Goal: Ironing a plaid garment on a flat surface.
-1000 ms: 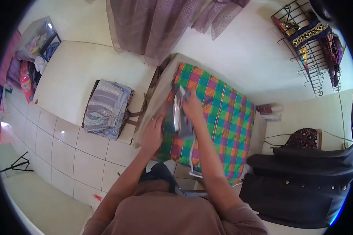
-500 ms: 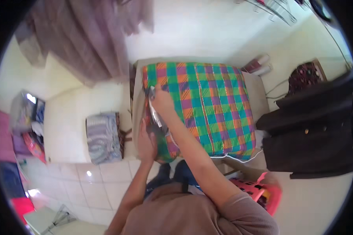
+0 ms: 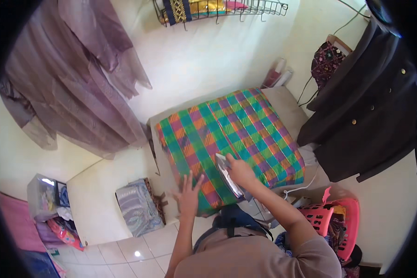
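A checked cloth (image 3: 236, 120) in green, orange, purple and teal lies spread over a padded beige surface (image 3: 282, 95). My right hand (image 3: 240, 172) is closed round the handle of a clothes iron (image 3: 224, 173), which rests on the near part of the cloth with its tip pointing away from me. To the left of the iron, my left hand (image 3: 188, 192) lies on the cloth near its left edge, fingers spread. A white cord (image 3: 306, 187) runs along the near right edge of the cloth.
Left of the ironing surface, folded patterned cloths (image 3: 141, 208) lie on a white top (image 3: 97, 204). Sheer mauve garments (image 3: 88, 78) hang at the far left; a dark buttoned coat (image 3: 366, 111) hangs right. A pink basket (image 3: 350, 231) of clothes stands near right, below a wall rack (image 3: 236, 10).
The iron in my right hand has moved from the cloth's left edge to the right and nearer me. My left hand has opened flat on the cloth. The whole view has turned.
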Motion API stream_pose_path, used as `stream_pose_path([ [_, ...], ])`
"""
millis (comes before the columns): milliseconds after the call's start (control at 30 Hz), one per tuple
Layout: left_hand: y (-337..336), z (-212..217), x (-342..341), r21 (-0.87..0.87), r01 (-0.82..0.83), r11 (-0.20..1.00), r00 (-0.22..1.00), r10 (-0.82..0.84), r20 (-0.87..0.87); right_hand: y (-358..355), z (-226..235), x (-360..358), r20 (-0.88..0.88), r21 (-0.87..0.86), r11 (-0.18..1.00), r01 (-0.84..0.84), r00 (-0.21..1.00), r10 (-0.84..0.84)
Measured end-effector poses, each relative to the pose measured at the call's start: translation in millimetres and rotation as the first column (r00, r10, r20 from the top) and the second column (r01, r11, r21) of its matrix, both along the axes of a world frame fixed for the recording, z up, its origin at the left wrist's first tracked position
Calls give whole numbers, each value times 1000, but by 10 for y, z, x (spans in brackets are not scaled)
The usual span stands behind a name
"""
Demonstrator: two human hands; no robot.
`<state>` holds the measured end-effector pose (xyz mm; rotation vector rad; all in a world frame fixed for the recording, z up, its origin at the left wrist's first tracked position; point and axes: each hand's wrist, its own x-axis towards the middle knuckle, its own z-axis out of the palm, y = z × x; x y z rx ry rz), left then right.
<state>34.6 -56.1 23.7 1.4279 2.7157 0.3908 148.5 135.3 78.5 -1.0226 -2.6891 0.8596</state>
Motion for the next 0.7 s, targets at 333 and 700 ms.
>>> stream_pose_path([
  [333, 230, 221, 172, 6, 133, 991, 986, -133, 104, 772, -247, -1480, -232, 30, 997, 73, 971, -64],
  [700, 668, 325, 101, -130, -77, 989, 990, 92, 107, 439, 36, 489, 15, -83, 997, -11, 1000, 13],
])
